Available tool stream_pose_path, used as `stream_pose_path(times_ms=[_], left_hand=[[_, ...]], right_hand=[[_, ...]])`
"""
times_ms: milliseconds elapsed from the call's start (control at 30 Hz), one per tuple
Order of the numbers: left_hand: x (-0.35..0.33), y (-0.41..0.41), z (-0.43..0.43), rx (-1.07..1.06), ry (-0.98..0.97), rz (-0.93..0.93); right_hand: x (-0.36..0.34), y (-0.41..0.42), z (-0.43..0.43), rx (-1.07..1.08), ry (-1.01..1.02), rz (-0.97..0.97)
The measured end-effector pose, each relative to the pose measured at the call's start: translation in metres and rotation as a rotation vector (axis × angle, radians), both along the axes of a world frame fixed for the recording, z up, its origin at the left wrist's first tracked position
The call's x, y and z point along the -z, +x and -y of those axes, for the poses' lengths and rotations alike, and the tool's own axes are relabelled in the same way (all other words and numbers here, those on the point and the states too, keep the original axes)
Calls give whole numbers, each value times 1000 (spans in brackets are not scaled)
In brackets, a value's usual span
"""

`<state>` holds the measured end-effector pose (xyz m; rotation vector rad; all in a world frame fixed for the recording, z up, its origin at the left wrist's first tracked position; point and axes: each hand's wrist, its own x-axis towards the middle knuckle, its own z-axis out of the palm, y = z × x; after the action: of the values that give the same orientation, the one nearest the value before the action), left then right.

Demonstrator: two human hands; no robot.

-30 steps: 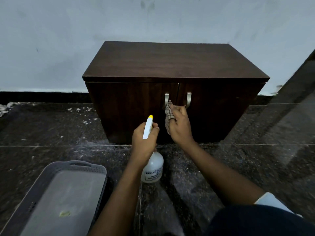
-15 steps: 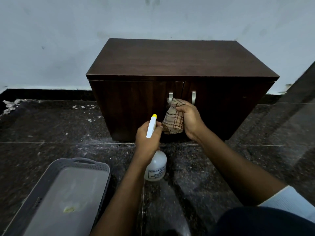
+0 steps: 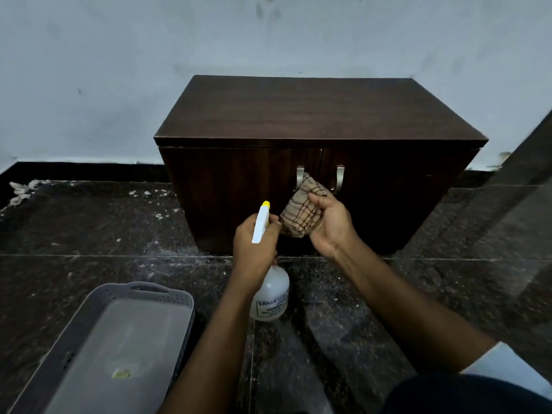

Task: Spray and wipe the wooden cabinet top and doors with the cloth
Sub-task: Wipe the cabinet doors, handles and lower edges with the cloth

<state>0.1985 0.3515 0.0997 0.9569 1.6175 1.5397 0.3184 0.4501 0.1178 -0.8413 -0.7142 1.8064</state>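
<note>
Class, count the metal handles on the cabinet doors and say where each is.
2. The left handle is on the left door beside the centre gap, its lower end at the cloth; the right handle is across the gap on the right door.

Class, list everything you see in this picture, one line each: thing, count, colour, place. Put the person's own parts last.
cabinet: one, dark brown wood, centre, against the wall
door handles: two, silver, where the doors meet
cloth: one, beige with dark checks, in front of the doors
spray bottle: one, clear, white trigger, yellow nozzle, in front of the cabinet
tray: one, grey, on the floor, lower left
scrap: one, yellowish, inside the tray
debris: several bits, white, floor at left
floor: one, dark speckled stone
wall: one, pale, behind
left hand: one, grips the spray bottle
right hand: one, holds the cloth
</note>
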Motion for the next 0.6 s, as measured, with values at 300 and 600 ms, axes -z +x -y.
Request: stream_pose_path(times_ms=[300, 600], left_hand=[[5, 10, -1, 27, 5, -11], [-3, -6, 8, -35, 26, -29]], right_hand=[[-8, 2, 20, 43, 245, 373], [-28, -7, 17, 412, 1162, 1265]])
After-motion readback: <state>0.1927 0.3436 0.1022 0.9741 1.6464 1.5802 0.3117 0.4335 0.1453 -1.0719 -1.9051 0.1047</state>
